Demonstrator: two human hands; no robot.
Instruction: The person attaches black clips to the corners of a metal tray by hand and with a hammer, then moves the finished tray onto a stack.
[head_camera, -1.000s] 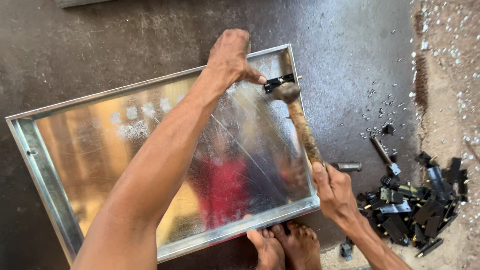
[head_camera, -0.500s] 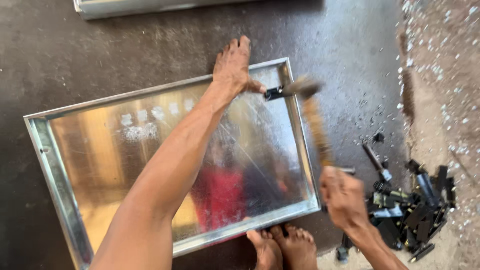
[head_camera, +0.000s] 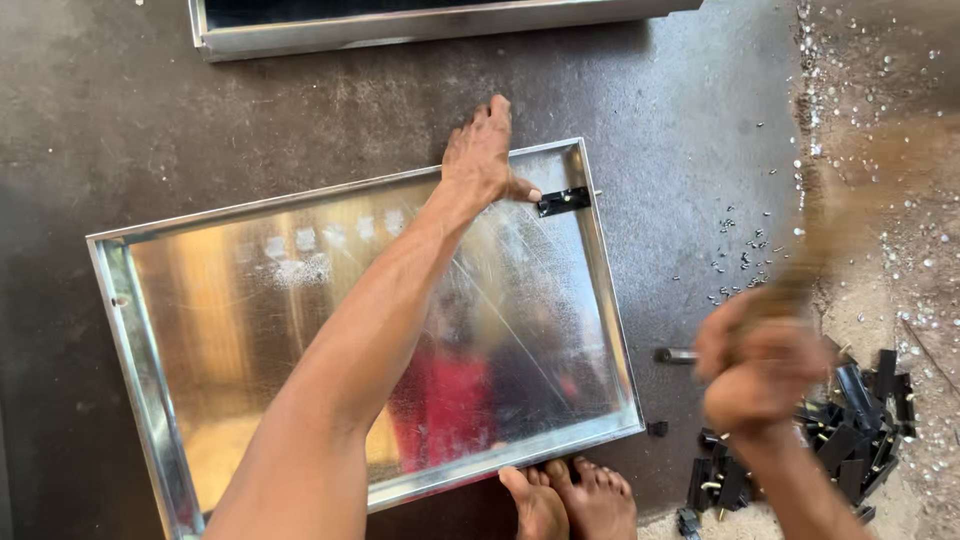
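Gripped tight in your right hand (head_camera: 762, 375) is a wooden hammer handle (head_camera: 830, 235), raised off to the right and so blurred that its head cannot be made out. Your left hand (head_camera: 482, 155) lies flat across the far rim of the shiny metal tray (head_camera: 300, 330), thumb touching the end of the small black hinge piece (head_camera: 564, 201) that sits against the tray's right wall near the far corner.

That thumb is your biggest risk: it rests right beside the spot a blow would land, and a swing that drifts left catches it. A glancing hit could also kick the hinge piece sideways out of line, or dent the thin tray wall instead of seating the part. Your bare feet (head_camera: 570, 500) press against the near rim, so a tray that jumps under impact can slide onto your toes. Loose black parts (head_camera: 860, 420) and scattered small fasteners (head_camera: 745, 265) on the floor by your right side could roll underfoot.
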